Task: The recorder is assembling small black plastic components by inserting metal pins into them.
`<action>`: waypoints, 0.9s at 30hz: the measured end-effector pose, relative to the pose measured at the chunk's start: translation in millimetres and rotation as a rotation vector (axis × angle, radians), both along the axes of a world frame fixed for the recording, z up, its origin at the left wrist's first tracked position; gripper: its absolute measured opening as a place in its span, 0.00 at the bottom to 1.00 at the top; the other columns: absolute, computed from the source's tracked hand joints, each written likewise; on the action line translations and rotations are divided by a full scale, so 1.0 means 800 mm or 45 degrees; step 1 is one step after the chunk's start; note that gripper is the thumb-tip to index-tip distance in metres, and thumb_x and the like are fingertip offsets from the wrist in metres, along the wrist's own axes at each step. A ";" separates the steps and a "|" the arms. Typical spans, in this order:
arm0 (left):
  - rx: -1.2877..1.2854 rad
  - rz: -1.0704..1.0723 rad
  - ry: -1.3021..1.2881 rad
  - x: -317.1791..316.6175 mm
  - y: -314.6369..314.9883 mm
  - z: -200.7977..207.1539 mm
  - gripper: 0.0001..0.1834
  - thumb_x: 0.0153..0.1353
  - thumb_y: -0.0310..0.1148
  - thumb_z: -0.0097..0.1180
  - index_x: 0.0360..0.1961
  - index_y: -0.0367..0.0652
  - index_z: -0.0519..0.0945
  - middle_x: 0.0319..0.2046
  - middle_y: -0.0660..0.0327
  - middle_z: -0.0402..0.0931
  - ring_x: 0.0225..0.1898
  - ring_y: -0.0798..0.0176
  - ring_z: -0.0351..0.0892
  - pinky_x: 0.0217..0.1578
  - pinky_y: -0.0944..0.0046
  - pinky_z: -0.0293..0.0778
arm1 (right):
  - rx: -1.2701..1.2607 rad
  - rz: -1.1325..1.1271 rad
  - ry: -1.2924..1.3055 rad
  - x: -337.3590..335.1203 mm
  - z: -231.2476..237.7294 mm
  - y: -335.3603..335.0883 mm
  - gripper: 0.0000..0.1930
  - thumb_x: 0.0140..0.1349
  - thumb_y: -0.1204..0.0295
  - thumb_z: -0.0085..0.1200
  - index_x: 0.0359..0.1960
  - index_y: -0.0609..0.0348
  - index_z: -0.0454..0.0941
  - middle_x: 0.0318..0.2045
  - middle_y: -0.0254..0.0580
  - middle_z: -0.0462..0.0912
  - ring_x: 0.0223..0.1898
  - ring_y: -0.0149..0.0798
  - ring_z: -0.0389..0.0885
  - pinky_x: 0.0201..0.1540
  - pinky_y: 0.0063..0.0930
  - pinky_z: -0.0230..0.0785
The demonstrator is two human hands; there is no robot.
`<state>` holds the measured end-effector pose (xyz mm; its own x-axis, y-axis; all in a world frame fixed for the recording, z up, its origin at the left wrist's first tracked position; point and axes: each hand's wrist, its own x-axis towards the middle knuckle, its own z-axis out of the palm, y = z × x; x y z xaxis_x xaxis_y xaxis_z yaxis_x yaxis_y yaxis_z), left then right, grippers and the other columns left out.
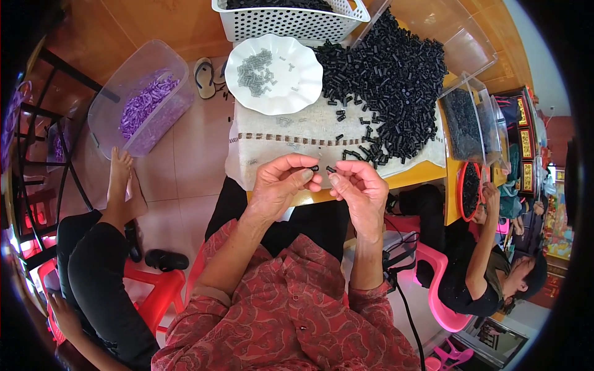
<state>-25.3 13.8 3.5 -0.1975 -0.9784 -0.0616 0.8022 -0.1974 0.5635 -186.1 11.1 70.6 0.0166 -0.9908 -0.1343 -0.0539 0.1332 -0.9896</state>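
Note:
Above the near edge of the cloth-covered table, my left hand (278, 184) pinches a small black plastic piece (314, 167) between thumb and forefinger. Facing it, my right hand (361, 193) pinches another small black piece (330, 169). The two pieces point toward each other with a narrow gap between them. Beyond my hands, a white scalloped plate (297, 93) bears a cluster of tiny greyish, spring-like pieces (255, 71). A large heap of short black cylindrical parts (402, 80) spreads over the right of the table, with stray ones near my right hand.
A white perforated basket (278, 25) of black parts stands at the far edge. Clear bins (464, 127) and a red-rimmed basket (461, 191) sit at right, near another person's hand (490, 198). At left are a tub of purple pieces (148, 108) and another person's legs (102, 260).

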 end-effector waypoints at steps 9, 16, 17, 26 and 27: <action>-0.021 -0.016 0.051 0.001 0.000 -0.002 0.12 0.63 0.19 0.50 0.48 0.32 0.76 0.35 0.53 0.79 0.36 0.64 0.81 0.41 0.66 0.79 | -0.052 0.060 -0.008 0.003 0.003 0.004 0.10 0.57 0.82 0.59 0.41 0.66 0.77 0.31 0.36 0.79 0.27 0.22 0.76 0.29 0.14 0.72; -0.025 -0.025 0.025 0.001 0.000 -0.004 0.11 0.62 0.19 0.51 0.46 0.32 0.76 0.35 0.53 0.80 0.34 0.64 0.81 0.39 0.67 0.79 | -0.126 0.105 0.070 0.008 0.003 0.003 0.06 0.60 0.80 0.57 0.38 0.67 0.78 0.31 0.34 0.78 0.26 0.22 0.76 0.29 0.14 0.72; -0.028 -0.029 0.022 0.001 0.001 -0.004 0.11 0.62 0.19 0.51 0.46 0.32 0.76 0.34 0.53 0.80 0.34 0.64 0.81 0.39 0.67 0.79 | -0.124 0.106 0.070 0.008 0.002 0.003 0.06 0.60 0.80 0.57 0.38 0.67 0.78 0.31 0.34 0.78 0.26 0.22 0.76 0.29 0.14 0.72; -0.057 -0.032 -0.031 0.000 0.002 0.000 0.10 0.62 0.20 0.52 0.45 0.32 0.77 0.34 0.56 0.80 0.34 0.67 0.80 0.39 0.68 0.78 | -0.136 0.187 0.122 0.008 0.003 0.000 0.05 0.62 0.78 0.54 0.37 0.67 0.77 0.29 0.36 0.79 0.26 0.23 0.76 0.29 0.15 0.71; -0.056 -0.031 -0.031 0.001 0.002 0.001 0.10 0.62 0.20 0.52 0.45 0.32 0.77 0.34 0.56 0.80 0.34 0.67 0.80 0.39 0.68 0.78 | -0.148 0.200 0.139 0.008 0.004 -0.001 0.05 0.62 0.78 0.54 0.37 0.67 0.77 0.30 0.36 0.79 0.26 0.23 0.76 0.29 0.16 0.71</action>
